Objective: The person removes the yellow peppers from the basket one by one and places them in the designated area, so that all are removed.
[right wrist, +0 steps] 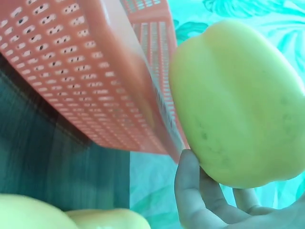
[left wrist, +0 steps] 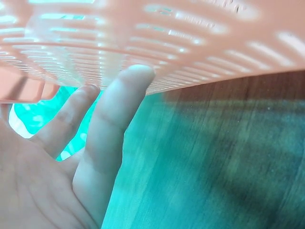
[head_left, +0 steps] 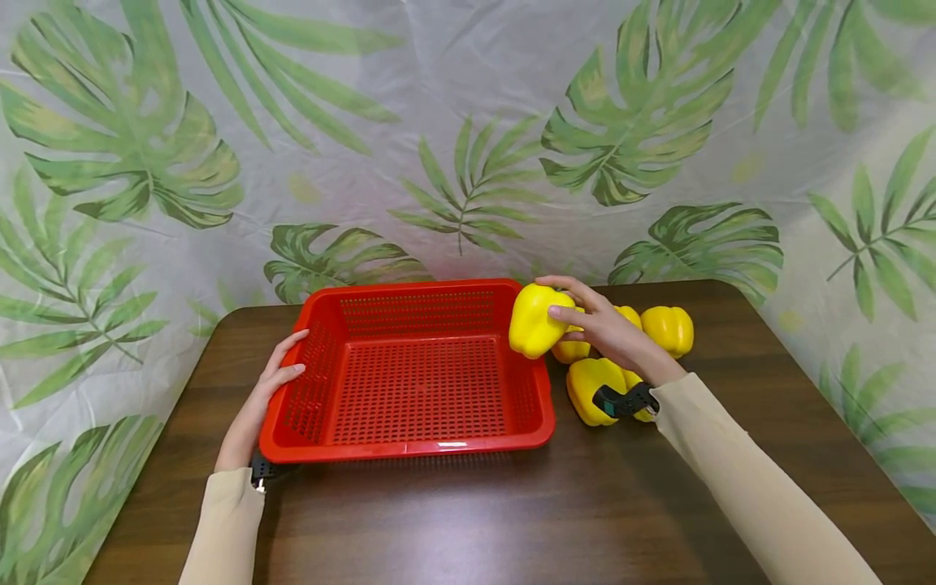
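Note:
A yellow bell pepper (head_left: pixel 536 320) is held up by my right hand (head_left: pixel 603 325) over the right rim of a red plastic basket (head_left: pixel 420 445). In the right wrist view, fingertips press against the lower side of that bell pepper (right wrist: pixel 238 105), beside the slotted basket wall (right wrist: pixel 71 62). My left hand (head_left: pixel 256 402) grips the basket's left rim, with digits lapped over its edge. From the left wrist, other fingers (left wrist: pixel 112 114) reach up to the outside of the perforated wall (left wrist: pixel 200 38). No pepper shows inside the basket.
Several more yellow bell peppers (head_left: pixel 667 331) lie on the dark wooden table (head_left: pixel 453 520), right of the basket and partly behind my right hand and wrist. A leaf-patterned cloth (head_left: pixel 468 146) hangs behind the table's far edge.

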The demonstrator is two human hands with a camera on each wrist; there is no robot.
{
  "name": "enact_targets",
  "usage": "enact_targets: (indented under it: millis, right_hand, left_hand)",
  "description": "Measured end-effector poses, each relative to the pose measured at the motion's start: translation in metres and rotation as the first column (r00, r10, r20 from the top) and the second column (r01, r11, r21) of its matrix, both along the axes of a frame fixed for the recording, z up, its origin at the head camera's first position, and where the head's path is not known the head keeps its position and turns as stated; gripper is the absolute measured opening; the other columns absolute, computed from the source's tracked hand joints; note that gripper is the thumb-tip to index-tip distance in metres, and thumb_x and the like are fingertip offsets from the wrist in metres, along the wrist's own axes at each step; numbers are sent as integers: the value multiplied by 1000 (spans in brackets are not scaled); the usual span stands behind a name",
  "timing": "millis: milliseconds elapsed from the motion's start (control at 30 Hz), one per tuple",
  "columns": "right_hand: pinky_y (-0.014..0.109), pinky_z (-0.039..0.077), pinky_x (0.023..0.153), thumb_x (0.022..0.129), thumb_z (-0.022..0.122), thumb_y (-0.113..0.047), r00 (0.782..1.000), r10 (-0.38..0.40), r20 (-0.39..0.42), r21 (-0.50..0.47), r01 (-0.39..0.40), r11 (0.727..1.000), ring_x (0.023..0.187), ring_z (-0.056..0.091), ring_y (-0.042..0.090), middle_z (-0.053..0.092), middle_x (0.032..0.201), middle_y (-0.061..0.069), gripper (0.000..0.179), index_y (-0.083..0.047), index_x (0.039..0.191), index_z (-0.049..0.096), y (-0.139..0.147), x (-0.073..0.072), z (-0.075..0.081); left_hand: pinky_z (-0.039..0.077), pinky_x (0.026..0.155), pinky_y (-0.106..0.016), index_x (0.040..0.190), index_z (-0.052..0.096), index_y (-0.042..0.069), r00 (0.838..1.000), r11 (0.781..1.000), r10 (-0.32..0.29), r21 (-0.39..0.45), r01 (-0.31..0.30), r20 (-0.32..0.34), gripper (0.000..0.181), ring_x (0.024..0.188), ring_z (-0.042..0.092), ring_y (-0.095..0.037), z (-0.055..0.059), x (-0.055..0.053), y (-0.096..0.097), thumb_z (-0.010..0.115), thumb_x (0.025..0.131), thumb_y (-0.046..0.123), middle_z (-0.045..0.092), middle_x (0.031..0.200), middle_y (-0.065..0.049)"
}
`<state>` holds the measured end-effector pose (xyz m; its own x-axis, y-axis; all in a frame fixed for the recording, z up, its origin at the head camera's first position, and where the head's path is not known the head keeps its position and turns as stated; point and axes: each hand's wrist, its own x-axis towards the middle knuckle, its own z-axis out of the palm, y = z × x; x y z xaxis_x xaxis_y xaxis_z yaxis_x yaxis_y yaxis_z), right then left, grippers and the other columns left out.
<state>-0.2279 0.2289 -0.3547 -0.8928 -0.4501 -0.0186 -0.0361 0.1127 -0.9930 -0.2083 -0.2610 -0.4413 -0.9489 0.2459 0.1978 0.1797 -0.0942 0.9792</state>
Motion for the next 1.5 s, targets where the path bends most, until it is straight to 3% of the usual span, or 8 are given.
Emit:
enact_targets:
  millis: [200,467,733,833,1100,1367,1500]
  right_hand:
    - [47,47,89,98,54,-21,1000,-15,10,9,15,1000,108,52,32,35,138,15,51,-20,145,34,11,3,-2]
    - [44,48,86,101,48,-21,998,-52,19,-52,53,997,107,49,31,29,138,16,33,-21,133,40,27,10,-5]
    - [41,46,90,100,51,-21,997,-75,29,-13,76,997,108,49,26,22,143,12,40,-25,138,37,47,16,-10]
    - [38,46,90,100,51,-20,996,-81,26,7,81,997,110,47,26,20,145,12,44,-25,140,35,54,17,-12]
    - [30,48,85,102,46,-17,996,-86,-13,-15,86,996,109,48,20,28,137,11,40,-26,139,34,74,23,-20]
    - [24,47,86,102,45,-14,995,-99,-26,-30,99,995,105,50,17,31,133,12,41,-24,140,34,89,30,-23]
    - [25,46,85,102,44,-10,996,-91,-23,-57,89,994,106,50,16,32,133,8,44,-23,142,34,97,34,-25]
  left_hand:
    - [44,84,-19,139,45,28,1000,1000,-8,7,8,-3,51,106,48,-10,-1,1,-1,35,97,2,40,128,-1]
    - [44,85,-19,140,45,27,1000,1000,-11,10,11,-9,51,106,48,-11,0,1,-1,35,97,1,41,128,-1]
    - [48,81,-24,145,34,29,992,999,-11,-38,16,129,46,105,49,-15,5,6,-2,36,101,14,31,131,-6]
    - [48,82,-23,146,34,27,993,999,-10,-35,14,114,47,105,48,-14,4,5,-1,35,101,12,31,131,-6]
    - [44,85,-19,140,44,27,1000,1000,-9,5,9,-5,51,106,48,-11,-1,-1,0,34,97,1,40,129,-1]
    - [47,82,-23,143,36,29,995,1000,-16,-23,19,102,46,105,49,-13,3,4,-2,35,101,11,33,130,-4]
    - [47,84,-23,145,35,27,996,999,-31,-15,32,86,47,106,48,-14,3,4,-2,34,101,10,33,132,-5]
